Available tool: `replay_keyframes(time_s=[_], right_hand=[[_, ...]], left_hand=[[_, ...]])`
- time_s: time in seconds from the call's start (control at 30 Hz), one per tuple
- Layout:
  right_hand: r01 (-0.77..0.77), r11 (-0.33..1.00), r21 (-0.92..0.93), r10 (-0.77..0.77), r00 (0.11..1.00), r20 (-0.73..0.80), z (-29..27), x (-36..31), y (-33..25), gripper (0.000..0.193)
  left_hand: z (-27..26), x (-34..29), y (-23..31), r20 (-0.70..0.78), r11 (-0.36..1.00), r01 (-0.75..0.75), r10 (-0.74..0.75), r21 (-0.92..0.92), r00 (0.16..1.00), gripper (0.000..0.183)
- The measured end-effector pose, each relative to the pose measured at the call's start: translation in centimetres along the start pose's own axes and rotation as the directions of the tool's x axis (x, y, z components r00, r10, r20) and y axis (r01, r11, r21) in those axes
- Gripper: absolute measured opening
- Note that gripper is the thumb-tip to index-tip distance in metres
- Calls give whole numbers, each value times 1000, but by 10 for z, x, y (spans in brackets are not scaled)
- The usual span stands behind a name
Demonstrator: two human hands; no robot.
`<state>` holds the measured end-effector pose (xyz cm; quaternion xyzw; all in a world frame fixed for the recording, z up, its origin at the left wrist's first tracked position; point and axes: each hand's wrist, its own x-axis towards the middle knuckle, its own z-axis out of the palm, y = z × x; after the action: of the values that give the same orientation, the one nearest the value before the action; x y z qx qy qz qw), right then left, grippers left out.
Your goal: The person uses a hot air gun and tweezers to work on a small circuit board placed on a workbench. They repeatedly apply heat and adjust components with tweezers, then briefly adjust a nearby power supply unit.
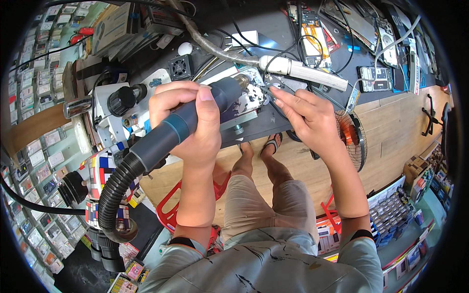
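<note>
A dark hot air gun point(188, 115) with a metal nozzle is gripped by my left hand point(195, 122), fingers wrapped round its barrel. From its rear, a black corrugated hose point(115, 190) curves down to the left. The nozzle tip points at a small black-and-white circuit board point(253, 97) on the bench. To the right of the board, my right hand point(305, 115) pinches slim dark tweezers point(265, 90) between thumb and fingers. Their tips reach toward the board; whether they touch it is too small to tell.
A microscope stand with a black knob point(122, 100) stands left of my left hand. Beyond the board are a small black fan point(181, 67), a white ribbed handle point(317, 75) on a hose, and loose cables. Opened phones point(374, 78) lie at right; a round fan point(352, 136) stands below the bench.
</note>
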<state>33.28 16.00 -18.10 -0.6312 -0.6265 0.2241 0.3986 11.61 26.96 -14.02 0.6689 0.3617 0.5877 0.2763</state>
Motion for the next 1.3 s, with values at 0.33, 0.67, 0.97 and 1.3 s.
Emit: replay_keyframes(time_s=[0.33, 0.67, 0.97, 1.3], right_hand=[[-80, 996, 43, 80, 997, -9, -4, 2, -12, 32], [-526, 700, 484, 579, 814, 46, -4, 11, -31, 25], [-77, 997, 30, 80, 991, -104, 0, -10, -24, 34], [-11, 991, -133, -3, 994, -106, 8, -12, -27, 38]], left_hand=[[0, 0, 0, -2, 1000, -3, 3, -8, 1000, 22], [-12, 11, 11, -144, 996, -94, 93, 0, 985, 23], [-3, 2, 6, -66, 1000, -18, 17, -15, 998, 24], [2, -2, -3, -36, 1000, -10, 10, 4, 999, 24]])
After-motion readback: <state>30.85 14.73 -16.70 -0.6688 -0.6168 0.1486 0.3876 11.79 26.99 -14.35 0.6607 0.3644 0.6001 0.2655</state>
